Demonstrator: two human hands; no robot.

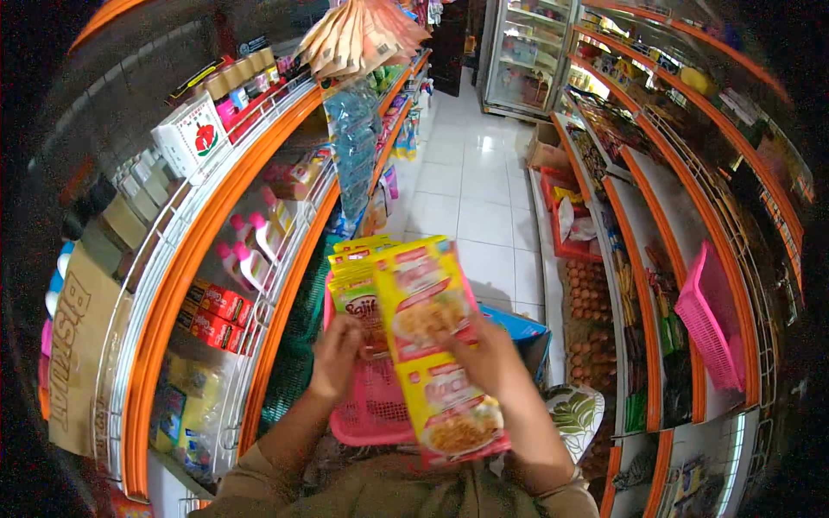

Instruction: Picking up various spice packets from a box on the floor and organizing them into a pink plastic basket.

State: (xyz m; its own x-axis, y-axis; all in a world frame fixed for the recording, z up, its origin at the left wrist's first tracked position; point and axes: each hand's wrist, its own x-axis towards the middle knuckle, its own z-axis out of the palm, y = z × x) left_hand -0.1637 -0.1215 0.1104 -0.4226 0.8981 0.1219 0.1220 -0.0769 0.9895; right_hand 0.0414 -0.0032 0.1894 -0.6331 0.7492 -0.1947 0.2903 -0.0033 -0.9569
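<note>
In front of my body, my right hand (482, 353) grips a strip of yellow and red seasoning sachets (427, 311), at least two joined end to end, hanging over the right side of a pink plastic basket (372, 414). More yellow and green sachets (363, 291) stand stacked in the basket's far part. My left hand (338, 353), somewhat blurred, is at the basket's left side beside a brown-and-green sachet; its fingers look curled, but whether they pinch anything is not clear.
Orange-edged shelves (285, 324) with boxes and bottles run along the left. On the right are more shelves, egg trays (586, 291), a red crate (573, 246) and another pink basket (709, 324). A tiled aisle (473, 194) leads to a glass-door fridge (528, 58). Brown paper packets (363, 39) hang ahead.
</note>
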